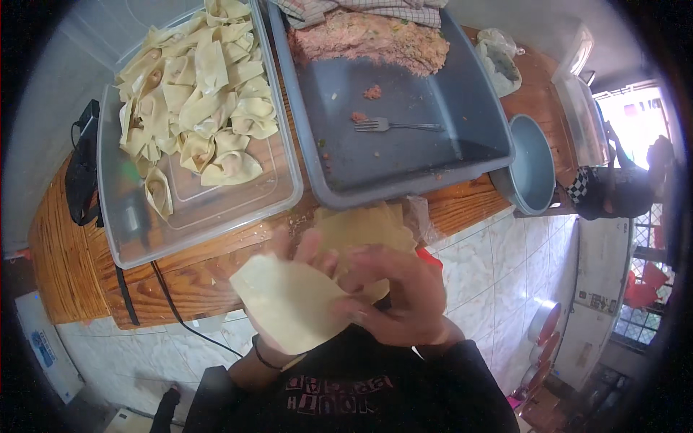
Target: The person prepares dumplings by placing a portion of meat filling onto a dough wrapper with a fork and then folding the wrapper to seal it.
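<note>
A pale square dumpling wrapper (289, 303) lies across my left hand (307, 249), whose fingertips show above its top edge. My right hand (401, 296) curls over the wrapper's right side and pinches it. A stack of more wrappers (361, 227) sits on the wooden table's edge just beyond my hands. Farther back, a grey tub (404, 155) holds pink minced filling (372, 40) at its far end and a fork (397, 126) on its bare floor. To the left, a clear plastic box (216, 206) holds several folded dumplings (198, 94).
A grey round bowl (534, 166) sits at the table's right edge. A black device with a cable (83, 169) lies at the left end. The wooden table (72, 267) drops to a tiled floor (498, 267). A person (613, 187) is at the far right by a doorway.
</note>
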Action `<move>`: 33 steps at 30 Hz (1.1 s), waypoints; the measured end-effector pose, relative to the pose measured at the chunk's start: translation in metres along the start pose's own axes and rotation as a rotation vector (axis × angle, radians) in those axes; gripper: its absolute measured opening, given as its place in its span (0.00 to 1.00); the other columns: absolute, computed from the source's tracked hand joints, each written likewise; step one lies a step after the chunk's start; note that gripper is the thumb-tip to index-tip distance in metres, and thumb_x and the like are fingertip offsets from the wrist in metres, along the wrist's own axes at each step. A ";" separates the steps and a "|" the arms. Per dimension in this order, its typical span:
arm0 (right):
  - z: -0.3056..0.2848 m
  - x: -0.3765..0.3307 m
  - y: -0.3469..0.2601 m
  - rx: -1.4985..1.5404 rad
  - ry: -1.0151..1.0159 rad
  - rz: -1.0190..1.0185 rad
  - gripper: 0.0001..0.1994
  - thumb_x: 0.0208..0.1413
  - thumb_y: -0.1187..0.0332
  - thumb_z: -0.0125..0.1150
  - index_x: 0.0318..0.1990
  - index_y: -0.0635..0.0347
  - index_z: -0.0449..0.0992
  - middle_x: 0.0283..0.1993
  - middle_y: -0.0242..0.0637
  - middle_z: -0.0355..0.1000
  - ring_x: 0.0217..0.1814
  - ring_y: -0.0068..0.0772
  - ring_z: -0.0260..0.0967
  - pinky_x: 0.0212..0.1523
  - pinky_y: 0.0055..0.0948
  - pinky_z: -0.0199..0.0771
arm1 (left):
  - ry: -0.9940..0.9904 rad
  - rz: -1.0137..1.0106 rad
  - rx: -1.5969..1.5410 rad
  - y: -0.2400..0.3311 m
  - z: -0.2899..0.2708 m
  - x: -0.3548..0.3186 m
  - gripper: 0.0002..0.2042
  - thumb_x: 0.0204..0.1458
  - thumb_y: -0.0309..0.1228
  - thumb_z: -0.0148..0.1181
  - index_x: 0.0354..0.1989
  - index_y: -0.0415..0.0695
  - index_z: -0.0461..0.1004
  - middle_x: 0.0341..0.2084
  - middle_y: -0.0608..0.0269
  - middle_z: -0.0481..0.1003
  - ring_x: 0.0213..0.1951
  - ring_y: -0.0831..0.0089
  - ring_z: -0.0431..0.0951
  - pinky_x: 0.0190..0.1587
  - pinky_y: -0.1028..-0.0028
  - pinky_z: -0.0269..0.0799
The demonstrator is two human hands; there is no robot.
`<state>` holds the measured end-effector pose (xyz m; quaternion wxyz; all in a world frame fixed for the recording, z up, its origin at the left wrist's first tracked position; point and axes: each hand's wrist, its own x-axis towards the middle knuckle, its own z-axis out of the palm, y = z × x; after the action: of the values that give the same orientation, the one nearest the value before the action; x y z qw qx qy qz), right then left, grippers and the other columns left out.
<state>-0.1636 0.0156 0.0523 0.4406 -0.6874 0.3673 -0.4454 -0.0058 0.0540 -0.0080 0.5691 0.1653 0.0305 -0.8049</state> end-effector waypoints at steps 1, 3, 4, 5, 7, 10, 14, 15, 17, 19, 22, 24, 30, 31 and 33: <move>-0.006 0.003 0.000 -0.213 -0.022 -0.010 0.22 0.44 0.69 0.71 0.47 0.65 0.72 0.36 0.37 0.76 0.39 0.35 0.73 0.44 0.34 0.72 | 0.095 0.010 0.446 -0.001 -0.004 -0.005 0.29 0.58 0.52 0.45 0.62 0.45 0.59 0.54 0.59 0.66 0.54 0.65 0.67 0.52 0.59 0.66; -0.017 0.017 0.005 -0.609 -0.095 -0.056 0.17 0.41 0.70 0.72 0.41 0.61 0.76 0.35 0.36 0.77 0.37 0.35 0.74 0.41 0.33 0.72 | 0.191 0.040 0.926 0.004 -0.011 -0.015 0.29 0.60 0.52 0.41 0.63 0.44 0.57 0.56 0.54 0.64 0.58 0.61 0.64 0.57 0.56 0.62; -0.032 0.025 0.008 -0.676 -0.035 -0.049 0.18 0.43 0.67 0.69 0.44 0.58 0.76 0.39 0.38 0.76 0.38 0.40 0.72 0.42 0.36 0.71 | 0.173 0.021 0.952 0.008 -0.016 -0.016 0.30 0.60 0.52 0.39 0.63 0.44 0.56 0.58 0.52 0.62 0.59 0.59 0.63 0.59 0.55 0.60; -0.053 0.035 0.012 -0.734 0.026 -0.045 0.18 0.46 0.63 0.67 0.46 0.56 0.75 0.43 0.40 0.74 0.40 0.45 0.71 0.42 0.40 0.70 | 0.162 0.006 0.984 0.012 -0.019 -0.018 0.30 0.60 0.53 0.38 0.64 0.44 0.55 0.59 0.49 0.60 0.60 0.56 0.61 0.60 0.53 0.58; -0.098 0.078 0.027 -0.917 -0.013 -0.006 0.18 0.45 0.62 0.68 0.45 0.56 0.77 0.42 0.43 0.75 0.41 0.48 0.72 0.42 0.42 0.70 | 0.162 -0.027 1.048 0.018 -0.031 -0.025 0.31 0.61 0.53 0.35 0.66 0.43 0.53 0.62 0.44 0.56 0.63 0.52 0.58 0.63 0.51 0.55; -0.131 0.136 0.076 -1.123 -0.431 0.293 0.15 0.43 0.68 0.68 0.41 0.60 0.78 0.39 0.45 0.75 0.43 0.47 0.73 0.43 0.39 0.71 | 0.003 0.072 0.660 0.043 -0.047 -0.031 0.33 0.61 0.55 0.30 0.67 0.43 0.50 0.65 0.40 0.50 0.66 0.46 0.52 0.65 0.48 0.51; -0.145 0.162 0.153 -1.185 -0.891 0.171 0.14 0.48 0.71 0.60 0.45 0.55 0.76 0.40 0.48 0.75 0.43 0.51 0.73 0.43 0.44 0.73 | 0.156 0.289 0.414 0.052 -0.041 -0.015 0.25 0.59 0.37 0.46 0.62 0.37 0.55 0.51 0.45 0.70 0.51 0.54 0.72 0.52 0.58 0.72; -0.141 0.162 0.154 -1.173 -0.937 0.154 0.16 0.48 0.72 0.59 0.47 0.55 0.76 0.40 0.48 0.75 0.43 0.52 0.73 0.43 0.45 0.73 | 0.133 0.359 0.771 0.060 -0.044 -0.014 0.25 0.60 0.37 0.46 0.62 0.37 0.55 0.51 0.44 0.70 0.52 0.54 0.72 0.52 0.57 0.72; -0.135 0.158 0.142 -1.173 -0.931 0.164 0.17 0.49 0.73 0.57 0.49 0.54 0.74 0.40 0.47 0.75 0.42 0.52 0.74 0.41 0.45 0.74 | 0.099 0.541 1.808 0.075 -0.053 -0.013 0.24 0.60 0.36 0.46 0.62 0.36 0.55 0.52 0.44 0.70 0.52 0.53 0.72 0.52 0.57 0.73; -0.138 0.154 0.112 -1.195 -0.811 0.218 0.17 0.50 0.74 0.53 0.50 0.53 0.72 0.39 0.46 0.75 0.40 0.53 0.74 0.39 0.45 0.75 | 0.114 0.604 2.232 0.075 -0.057 -0.007 0.21 0.58 0.35 0.48 0.58 0.39 0.61 0.50 0.50 0.72 0.51 0.59 0.73 0.51 0.60 0.72; -0.148 0.154 0.089 -1.340 -0.716 0.081 0.16 0.52 0.74 0.49 0.49 0.52 0.72 0.38 0.45 0.74 0.38 0.50 0.75 0.37 0.44 0.76 | 0.207 0.543 1.653 0.066 -0.064 -0.002 0.18 0.55 0.34 0.52 0.53 0.42 0.69 0.47 0.57 0.76 0.48 0.68 0.76 0.52 0.63 0.72; -0.138 0.161 0.071 -1.426 -0.693 0.036 0.14 0.53 0.74 0.49 0.47 0.54 0.73 0.39 0.45 0.74 0.38 0.49 0.75 0.37 0.44 0.76 | 0.169 0.532 1.609 0.068 -0.073 -0.004 0.21 0.56 0.33 0.53 0.56 0.38 0.64 0.47 0.51 0.74 0.48 0.63 0.76 0.52 0.60 0.72; -0.135 0.169 0.082 -1.551 -0.551 0.038 0.10 0.51 0.72 0.51 0.39 0.58 0.77 0.33 0.46 0.75 0.36 0.49 0.76 0.36 0.43 0.77 | -0.048 0.632 2.235 0.084 -0.059 -0.001 0.20 0.52 0.30 0.60 0.52 0.36 0.67 0.40 0.52 0.78 0.43 0.67 0.78 0.48 0.60 0.76; -0.132 0.171 0.087 -1.563 -0.532 0.074 0.09 0.50 0.72 0.52 0.36 0.59 0.78 0.32 0.47 0.76 0.36 0.49 0.76 0.35 0.43 0.78 | 0.045 0.606 2.041 0.082 -0.061 -0.001 0.20 0.51 0.30 0.60 0.51 0.36 0.68 0.38 0.53 0.78 0.43 0.68 0.78 0.48 0.61 0.75; -0.127 0.172 0.103 -1.573 -0.572 0.055 0.08 0.50 0.72 0.52 0.34 0.60 0.78 0.32 0.47 0.76 0.34 0.50 0.76 0.35 0.43 0.78 | 0.168 0.563 1.747 0.073 -0.066 -0.001 0.19 0.50 0.30 0.62 0.49 0.36 0.69 0.36 0.54 0.79 0.42 0.70 0.78 0.48 0.62 0.75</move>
<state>-0.2362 -0.2093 0.0332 -0.0808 -0.8717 0.4617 0.1432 0.0771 0.0450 -0.0602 0.4128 0.5954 -0.5882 -0.3593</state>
